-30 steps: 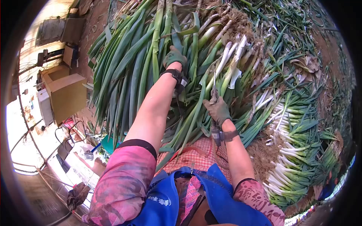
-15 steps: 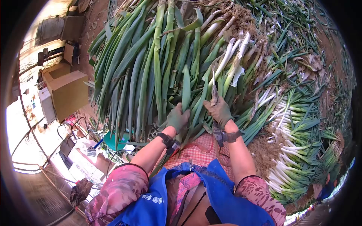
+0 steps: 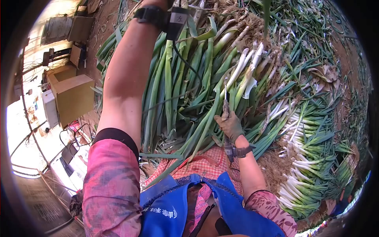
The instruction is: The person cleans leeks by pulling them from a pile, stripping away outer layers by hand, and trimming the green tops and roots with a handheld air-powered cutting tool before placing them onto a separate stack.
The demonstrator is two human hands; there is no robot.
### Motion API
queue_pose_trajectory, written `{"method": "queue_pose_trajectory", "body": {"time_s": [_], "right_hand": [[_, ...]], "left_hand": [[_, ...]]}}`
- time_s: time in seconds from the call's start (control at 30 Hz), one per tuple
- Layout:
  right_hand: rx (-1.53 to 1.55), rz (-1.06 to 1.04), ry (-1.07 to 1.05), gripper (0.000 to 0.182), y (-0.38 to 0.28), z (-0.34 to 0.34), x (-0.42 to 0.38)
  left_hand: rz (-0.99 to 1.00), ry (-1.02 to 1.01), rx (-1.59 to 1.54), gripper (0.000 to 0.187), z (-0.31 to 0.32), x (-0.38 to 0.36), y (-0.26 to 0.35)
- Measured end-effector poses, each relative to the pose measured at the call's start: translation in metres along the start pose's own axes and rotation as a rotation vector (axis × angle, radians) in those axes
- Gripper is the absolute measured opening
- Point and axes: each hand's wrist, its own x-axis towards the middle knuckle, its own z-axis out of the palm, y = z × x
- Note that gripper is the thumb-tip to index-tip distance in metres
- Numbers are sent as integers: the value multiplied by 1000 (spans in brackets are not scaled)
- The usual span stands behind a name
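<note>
My left arm reaches over the pile to the top edge, and the left hand itself is out of the picture. A black wrist strap (image 3: pixel 151 16) and a small labelled box (image 3: pixel 176 24) show on that wrist. My gloved right hand (image 3: pixel 230 125) is closed around a slim hand tool (image 3: pixel 226 103) with a thin metal tip pointing away from me. The tool lies over large green onions (image 3: pixel 241 65), whose white stems and roots face the upper right. Long leaves (image 3: pixel 199 132) cross beside my right hand and over the red checked cloth (image 3: pixel 197 164) on my lap.
To the right lies a row of cleaned green onions (image 3: pixel 302 158), white ends toward me, beside heaped root trimmings (image 3: pixel 272 168). Loose leaves (image 3: pixel 304 35) litter the ground at upper right. Cardboard boxes (image 3: pixel 75 98) stand at left. A blurred green strip (image 3: pixel 266 15) crosses the top edge.
My left hand has left the leaves near my lap and swung up and forward out of view. The right hand keeps its grip on the tool, almost in place.
</note>
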Motion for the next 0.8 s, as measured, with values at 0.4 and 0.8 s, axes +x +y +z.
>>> {"method": "queue_pose_trajectory", "body": {"time_s": [0.4,0.8], "right_hand": [[375,456,-32,60,-19,-11,-4],[385,475,-50,57,-37,-22,-7]], "left_hand": [[-509,-681,1219,104,3,-130,-143],[-605,-868,944,79,-26,-315,-94]]}}
